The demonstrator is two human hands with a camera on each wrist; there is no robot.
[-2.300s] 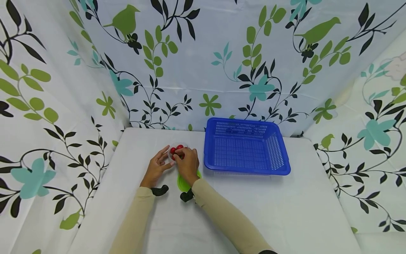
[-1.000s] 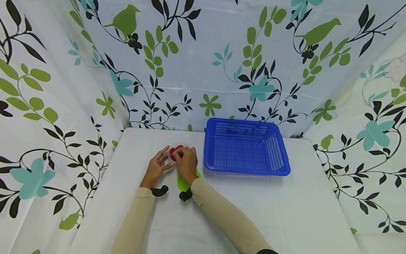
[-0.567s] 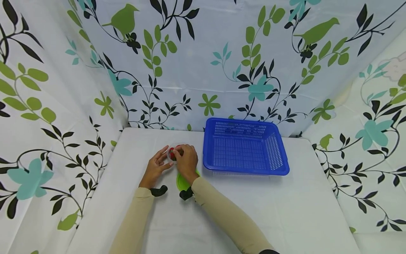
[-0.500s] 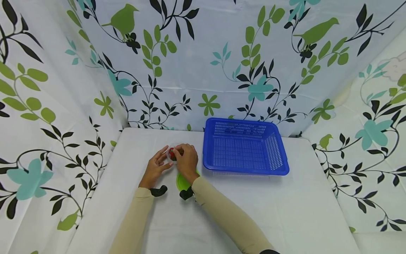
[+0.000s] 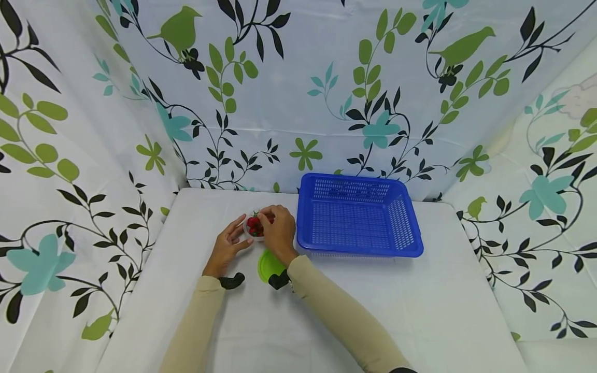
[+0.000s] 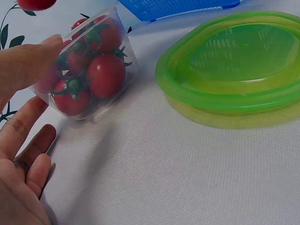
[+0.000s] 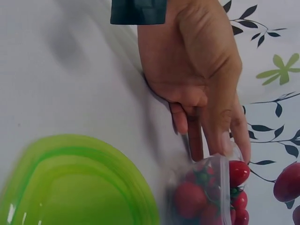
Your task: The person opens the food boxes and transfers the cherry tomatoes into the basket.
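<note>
We see the left hand (image 5: 224, 251) holding a clear plastic container (image 7: 225, 183) on the left side of the white table (image 5: 420, 311), the thumb on one side of its wall and the other fingers spread along another. Inside it sit several red tomatoes (image 6: 106, 76) with green stems, some of them showing above the rim. We find the right hand (image 5: 280, 233) over the container's right side, its thumb and fingers drawn in narrow on a red tomato (image 7: 287, 183), which we see apart from the others at the edge of the right wrist view; we cannot see those fingertips clearly. A green lid (image 5: 269, 264) lies on the table just on our side of the container, partly under the right wrist. We have a blue basket (image 5: 359, 223) near the right hand, toward the back edge, and a leaf-patterned curtain (image 5: 275, 114) behind the table. Both arms wear beige sleeves (image 5: 345, 316).
</note>
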